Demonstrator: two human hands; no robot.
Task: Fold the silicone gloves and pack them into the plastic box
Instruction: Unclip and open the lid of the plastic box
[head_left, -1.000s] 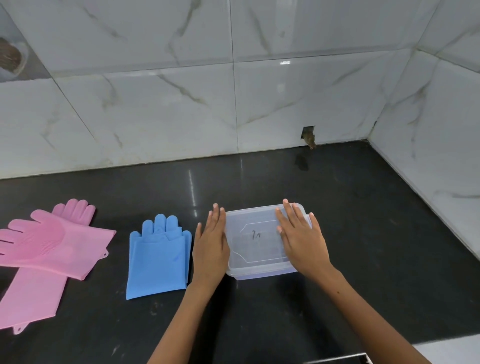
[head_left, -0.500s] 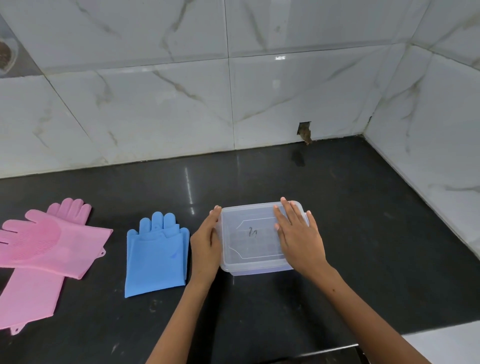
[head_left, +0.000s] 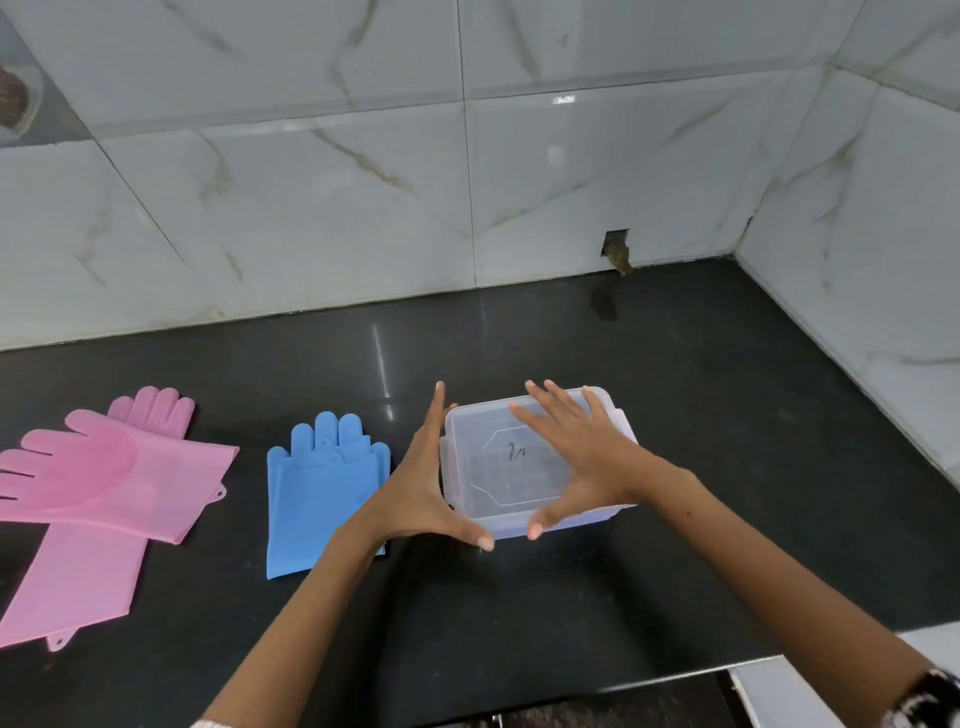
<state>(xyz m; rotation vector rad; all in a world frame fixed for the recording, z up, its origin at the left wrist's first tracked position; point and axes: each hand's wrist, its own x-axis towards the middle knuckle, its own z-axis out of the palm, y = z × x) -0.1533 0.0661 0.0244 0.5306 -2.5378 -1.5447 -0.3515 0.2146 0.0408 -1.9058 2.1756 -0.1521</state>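
Note:
A clear plastic box (head_left: 511, 467) with its lid on stands on the black countertop (head_left: 727, 467), a scribbled mark on the lid. My left hand (head_left: 421, 488) lies along the box's left side, fingers straight, thumb stretched to the front edge. My right hand (head_left: 587, 457) hovers over the lid's right half with fingers spread, its thumb at the front edge close to the left thumb. A stacked pair of blue silicone gloves (head_left: 322, 493) lies flat just left of my left hand. Two pink silicone gloves (head_left: 104, 483) lie crossed at the far left.
White marble-look tiled walls close the counter at the back and right, meeting in a corner. A small hole in the wall (head_left: 615, 249) sits at counter level behind the box. The counter's front edge (head_left: 675, 675) runs below my forearms.
Both hands have come off the lid, where they lay flat. The left hand turned on edge beside the box, and both thumbs swung round to the front edge. The box has stayed in place.

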